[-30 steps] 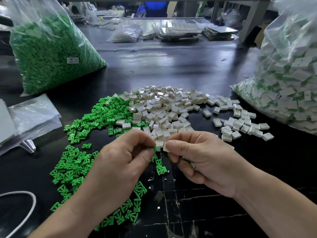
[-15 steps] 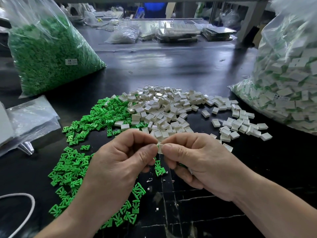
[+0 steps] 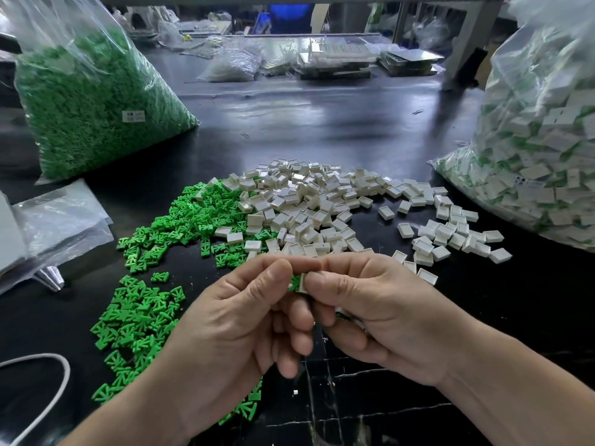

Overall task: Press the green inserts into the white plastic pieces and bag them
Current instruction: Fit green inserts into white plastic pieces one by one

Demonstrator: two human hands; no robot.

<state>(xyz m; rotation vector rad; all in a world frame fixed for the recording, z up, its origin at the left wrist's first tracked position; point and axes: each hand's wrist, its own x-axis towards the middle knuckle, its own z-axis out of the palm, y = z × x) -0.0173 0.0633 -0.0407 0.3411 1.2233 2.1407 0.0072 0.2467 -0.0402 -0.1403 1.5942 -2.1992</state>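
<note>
My left hand (image 3: 244, 320) and my right hand (image 3: 370, 310) meet above the near table, fingertips together. Between them sits a white plastic piece (image 3: 302, 282), pinched by my right thumb and forefinger, with a green insert (image 3: 294, 281) at its left side pinched by my left hand. More small pieces, one showing green, sit tucked under my right hand's curled fingers. Loose green inserts (image 3: 167, 239) lie in a pile on the left. A heap of white pieces (image 3: 322, 204) spreads behind my hands.
A big clear bag of green inserts (image 3: 87, 104) stands at the back left. A bag of assembled white-and-green pieces (image 3: 541, 149) fills the right side. Flat clear bags (image 3: 54, 226) lie at the left edge, a white cable (image 3: 48, 381) at the near left. The tabletop (image 3: 322, 123) is black.
My hands have drawn closer together and risen slightly. The green insert now sits against the white piece between my fingertips.
</note>
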